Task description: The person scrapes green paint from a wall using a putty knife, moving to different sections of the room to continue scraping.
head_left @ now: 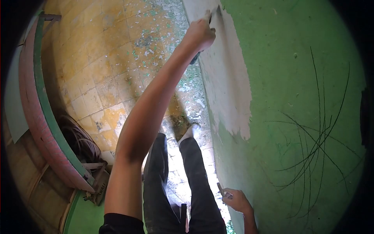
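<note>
My left hand (201,34) is at the far end of my stretched-out left arm, closed around a scraper (215,15) with a dark handle. The scraper's blade lies at the green wall (288,78), where a long strip of paint is gone and a pale patch (230,78) with ragged edges shows. Low on the right, my right hand (235,200) is beside the wall. Its fingers pinch a thin, flat brownish piece (221,190) whose kind I cannot make out.
Paint flakes (191,84) litter the yellow tiled floor (113,50) along the wall's foot. On the left stands a table (37,101) with a green and pink edge; a dark coiled bundle (80,138) lies beneath it. Black scribbles (321,142) mark the wall.
</note>
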Demonstrator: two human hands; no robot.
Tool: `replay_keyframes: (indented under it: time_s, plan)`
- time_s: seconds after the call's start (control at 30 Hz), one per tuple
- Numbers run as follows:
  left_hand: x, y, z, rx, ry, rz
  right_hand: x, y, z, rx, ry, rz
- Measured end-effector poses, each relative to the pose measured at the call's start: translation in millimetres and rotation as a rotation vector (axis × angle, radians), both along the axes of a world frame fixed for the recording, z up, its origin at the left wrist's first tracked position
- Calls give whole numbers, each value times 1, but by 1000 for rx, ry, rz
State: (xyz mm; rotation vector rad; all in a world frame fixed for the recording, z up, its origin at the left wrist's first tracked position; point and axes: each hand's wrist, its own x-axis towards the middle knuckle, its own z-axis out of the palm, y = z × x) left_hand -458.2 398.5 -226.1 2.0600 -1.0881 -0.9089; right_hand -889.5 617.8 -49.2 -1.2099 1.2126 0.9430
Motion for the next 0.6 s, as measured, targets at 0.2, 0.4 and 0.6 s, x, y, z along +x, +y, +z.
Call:
replay_keyframes:
  time_s: [0.2, 0.4, 0.6]
  plan:
    - [-68, 87, -12, 136, 189, -330, -11, 10, 0, -24, -42, 30]
    - [-119, 196, -20, 112, 662, -152, -2, 2, 2, -63, -34, 71]
    - [-115, 159, 16, -35, 646, -1, 3, 5, 2, -34, 33, 90]
